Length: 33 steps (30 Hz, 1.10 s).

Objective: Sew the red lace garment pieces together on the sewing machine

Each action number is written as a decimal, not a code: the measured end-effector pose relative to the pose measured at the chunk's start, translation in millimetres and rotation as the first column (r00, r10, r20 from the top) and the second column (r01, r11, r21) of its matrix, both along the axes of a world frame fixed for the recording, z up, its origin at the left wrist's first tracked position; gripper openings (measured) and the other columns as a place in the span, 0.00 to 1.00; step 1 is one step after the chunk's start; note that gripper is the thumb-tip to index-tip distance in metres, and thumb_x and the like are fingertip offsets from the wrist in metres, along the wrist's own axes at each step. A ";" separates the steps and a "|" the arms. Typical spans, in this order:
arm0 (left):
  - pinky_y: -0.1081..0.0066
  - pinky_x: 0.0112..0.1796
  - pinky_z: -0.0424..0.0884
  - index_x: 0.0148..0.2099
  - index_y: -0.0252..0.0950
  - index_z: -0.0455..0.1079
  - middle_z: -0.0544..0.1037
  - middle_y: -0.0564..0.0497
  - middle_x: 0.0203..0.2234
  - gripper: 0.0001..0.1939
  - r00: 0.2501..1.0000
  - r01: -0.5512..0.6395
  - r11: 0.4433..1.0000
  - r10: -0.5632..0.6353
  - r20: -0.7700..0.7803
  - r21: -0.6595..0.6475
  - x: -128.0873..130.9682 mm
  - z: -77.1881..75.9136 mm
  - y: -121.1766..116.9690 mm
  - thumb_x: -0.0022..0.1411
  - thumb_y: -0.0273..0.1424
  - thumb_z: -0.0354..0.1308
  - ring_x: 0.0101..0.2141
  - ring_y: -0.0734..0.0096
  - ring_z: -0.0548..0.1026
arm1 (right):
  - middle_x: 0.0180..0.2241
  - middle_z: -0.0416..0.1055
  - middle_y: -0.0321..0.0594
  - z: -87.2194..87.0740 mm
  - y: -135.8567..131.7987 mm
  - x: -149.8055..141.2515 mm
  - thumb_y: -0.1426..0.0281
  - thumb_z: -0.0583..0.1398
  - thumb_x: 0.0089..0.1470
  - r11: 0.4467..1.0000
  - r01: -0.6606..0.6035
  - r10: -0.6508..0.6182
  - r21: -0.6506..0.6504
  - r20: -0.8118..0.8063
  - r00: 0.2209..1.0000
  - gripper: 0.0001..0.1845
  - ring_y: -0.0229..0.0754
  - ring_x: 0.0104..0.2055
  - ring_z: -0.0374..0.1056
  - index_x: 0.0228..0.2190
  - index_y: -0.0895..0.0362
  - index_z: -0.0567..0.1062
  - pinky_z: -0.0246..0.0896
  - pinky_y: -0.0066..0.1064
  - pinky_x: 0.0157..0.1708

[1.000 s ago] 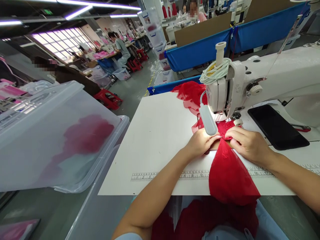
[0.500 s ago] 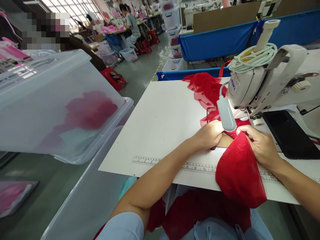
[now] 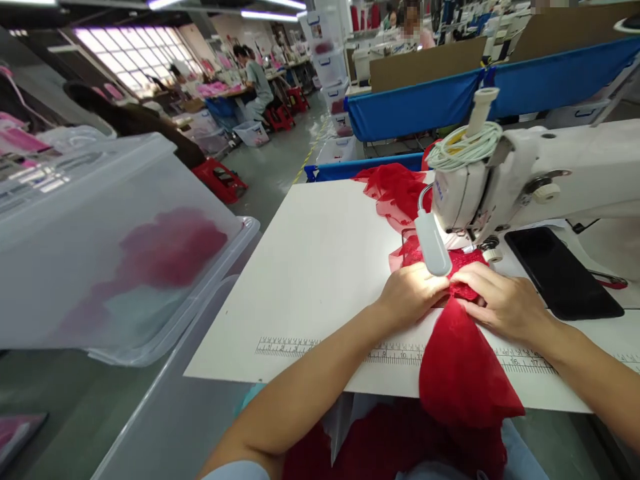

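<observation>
Red sheer fabric (image 3: 463,373) runs from under the sewing machine (image 3: 465,193) down over the table's front edge into my lap. My left hand (image 3: 413,291) is closed on the fabric's left side, just below the machine's grey lamp (image 3: 433,243); its fingertips are partly hidden. On the other side, my right hand (image 3: 503,300) pinches the fabric near the needle area, fingers bent and pressed down. A lit strip of red lace lies between the hands and the presser foot. More red fabric (image 3: 395,193) lies bunched behind the machine head.
A black phone (image 3: 564,272) lies on the white table (image 3: 320,267), right of my right hand. Printed ruler marks line its front edge. At left stands a translucent bin (image 3: 100,247) with red cloth inside. A person in grey sits farther back, near red stools (image 3: 220,177).
My right hand has come down flatter onto the fabric by the machine, closer to my left hand. The hanging fabric end has dropped from the raised fold. The camera view has tilted up.
</observation>
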<state>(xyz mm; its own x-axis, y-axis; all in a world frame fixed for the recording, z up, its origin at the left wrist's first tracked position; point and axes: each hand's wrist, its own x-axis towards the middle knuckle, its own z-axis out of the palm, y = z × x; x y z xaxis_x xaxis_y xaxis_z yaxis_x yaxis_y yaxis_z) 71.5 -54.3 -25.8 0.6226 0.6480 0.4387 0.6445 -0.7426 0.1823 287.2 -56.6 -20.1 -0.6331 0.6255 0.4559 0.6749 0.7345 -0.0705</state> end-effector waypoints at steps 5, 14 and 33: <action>0.72 0.25 0.58 0.34 0.36 0.72 0.73 0.53 0.27 0.14 0.992 -0.025 0.997 0.034 -0.121 0.079 0.6 -8.1 -8.0 0.71 0.26 0.48 0.26 0.72 0.67 | 0.33 0.73 0.38 -2.3 -1.9 3.2 0.77 0.53 0.54 0.997 0.068 -0.062 -0.046 0.118 0.991 0.09 0.36 0.24 0.62 0.31 0.55 0.72 0.43 0.31 0.22; 0.68 0.37 0.76 0.52 0.30 0.73 0.78 0.40 0.45 0.22 0.978 0.065 0.997 -0.072 -0.194 -0.042 -0.5 13.9 -28.3 0.76 0.37 0.40 0.39 0.65 0.76 | 0.27 0.67 0.37 -3.6 -0.9 4.2 0.84 0.51 0.49 0.997 0.034 -0.035 0.074 0.007 0.999 0.13 0.38 0.25 0.58 0.25 0.55 0.67 0.43 0.32 0.23; 0.57 0.43 0.77 0.58 0.29 0.73 0.76 0.32 0.53 0.36 0.972 0.020 0.997 -0.001 -0.235 0.075 -4.9 5.0 -34.0 0.73 0.51 0.35 0.46 0.52 0.76 | 0.26 0.65 0.37 -2.6 0.4 3.5 0.85 0.51 0.53 0.991 -0.012 0.012 0.135 0.004 1.000 0.14 0.39 0.27 0.57 0.24 0.56 0.67 0.46 0.32 0.24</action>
